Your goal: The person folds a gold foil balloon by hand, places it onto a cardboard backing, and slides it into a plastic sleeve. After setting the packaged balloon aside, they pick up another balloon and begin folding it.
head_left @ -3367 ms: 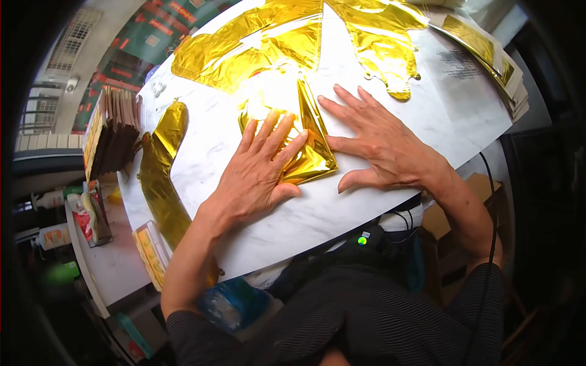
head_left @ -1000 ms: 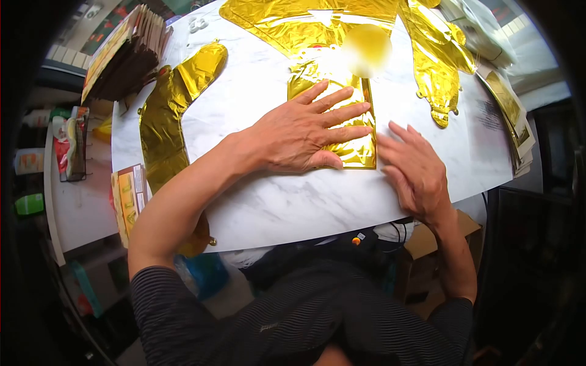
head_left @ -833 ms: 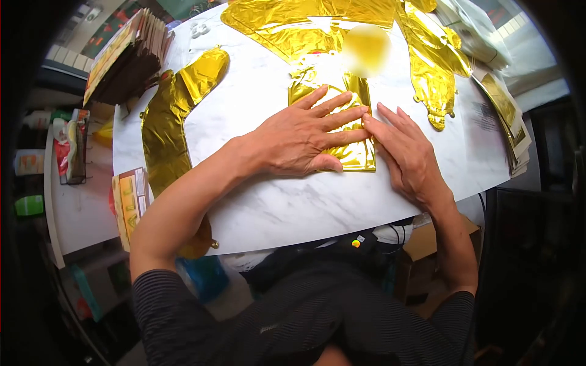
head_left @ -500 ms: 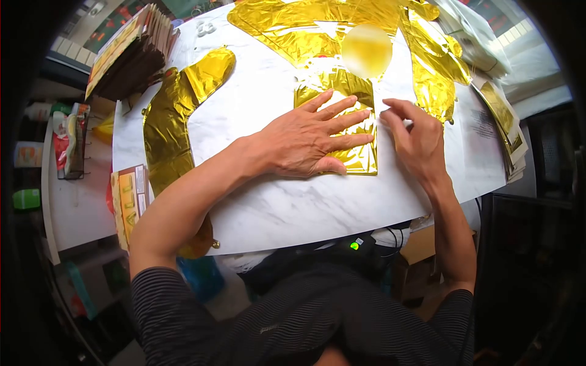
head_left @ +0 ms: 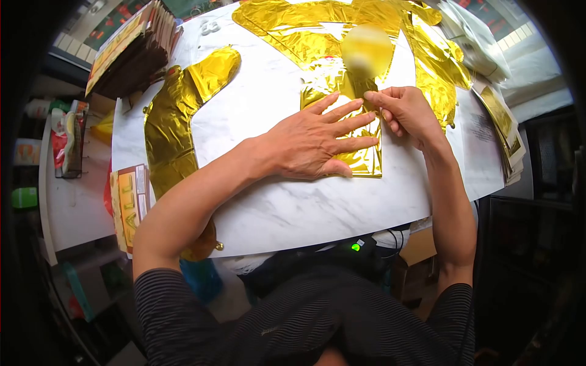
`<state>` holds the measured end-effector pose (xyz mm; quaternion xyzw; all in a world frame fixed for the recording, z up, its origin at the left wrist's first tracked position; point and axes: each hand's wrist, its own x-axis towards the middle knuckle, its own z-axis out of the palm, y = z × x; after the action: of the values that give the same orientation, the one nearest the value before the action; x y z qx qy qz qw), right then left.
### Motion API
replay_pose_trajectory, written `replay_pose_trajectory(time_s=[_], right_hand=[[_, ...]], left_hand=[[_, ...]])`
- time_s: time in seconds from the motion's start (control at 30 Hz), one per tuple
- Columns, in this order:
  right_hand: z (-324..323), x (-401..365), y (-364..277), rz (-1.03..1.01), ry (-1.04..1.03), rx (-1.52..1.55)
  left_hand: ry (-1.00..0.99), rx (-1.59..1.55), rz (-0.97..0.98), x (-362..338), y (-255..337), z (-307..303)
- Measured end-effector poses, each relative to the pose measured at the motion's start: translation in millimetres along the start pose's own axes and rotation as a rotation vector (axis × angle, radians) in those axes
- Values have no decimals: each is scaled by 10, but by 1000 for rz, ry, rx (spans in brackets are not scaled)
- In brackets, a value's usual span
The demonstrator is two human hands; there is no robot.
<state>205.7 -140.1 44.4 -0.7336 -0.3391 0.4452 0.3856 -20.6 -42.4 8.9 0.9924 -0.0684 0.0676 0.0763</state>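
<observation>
My left hand (head_left: 323,139) lies flat with fingers spread on a folded gold foil balloon (head_left: 367,163), pressing it to the table. At the balloon's upper right side, my right hand (head_left: 408,114) is closed, thumb and forefinger pinched together on the foil edge. The far part of the foil spreads out toward the back of the table, partly covered by a blurred round patch. Another gold foil balloon (head_left: 170,125), bent in shape, stretches along the left side, and my left forearm crosses over its lower part.
The white marbled table (head_left: 293,213) bears everything. A stack of brown packets (head_left: 137,52) stands at the back left, and a printed card (head_left: 129,204) lies at the left edge. More gold foil (head_left: 436,73) and a pile of flat packages (head_left: 503,125) lie on the right.
My right hand has moved up and left, from beside the folded balloon onto its edge, and its fingertips have come together. My left hand stays flat on the foil.
</observation>
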Motion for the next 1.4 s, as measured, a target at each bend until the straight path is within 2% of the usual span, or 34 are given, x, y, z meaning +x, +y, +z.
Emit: replay_pose_trajectory(time_s=[0.23,0.4,0.63,0.7,0.83,0.93,1.0,1.03,1.1,1.13,1.17,1.23,1.27,1.3,1.37,1.4], right_hand=[[-21,98,-40,-30,-26,46],[-97,154,-41,3,-94,-57],[-32,107,-66,-42,-21,25],[-58,126,-85,16,-93,-73],[-66,137,-82,-8,-126,-87],[-61,115,-63,0,-84,-70],[-77,152,-5,-32,-101,-25],[-88,158,-7,-43,-110,-19],[-83,135,-24,-18,-95,-3],[-82,129,-33,-9,-93,14],[-85,137,-28,-19,-106,19],[-113,132,-15,-25,-103,26],[-120,122,-23,-14,-116,62],[-126,116,-24,-20,-119,62],[-133,105,-23,-38,-111,67],[-134,103,-29,-41,-111,67]], left_hand=[[-7,11,4,7,2,-3],[-17,11,6,13,3,-14],[-3,10,8,13,10,-26],[-8,21,19,14,8,-33],[-11,15,10,-4,1,-42],[48,-110,-1,-27,-43,-45],[390,-559,-32,-50,-103,-67],[386,-546,-40,-70,-145,-110],[657,-522,-306,-139,-242,-222],[799,-569,-357,-123,-307,-270],[798,-593,-464,-165,-363,-336],[671,-651,-693,-257,-478,-448],[554,-662,-729,-311,-580,-476],[557,-656,-731,-319,-571,-516],[333,-1075,-890,-322,-554,-589],[265,-1132,-913,-312,-566,-590]])
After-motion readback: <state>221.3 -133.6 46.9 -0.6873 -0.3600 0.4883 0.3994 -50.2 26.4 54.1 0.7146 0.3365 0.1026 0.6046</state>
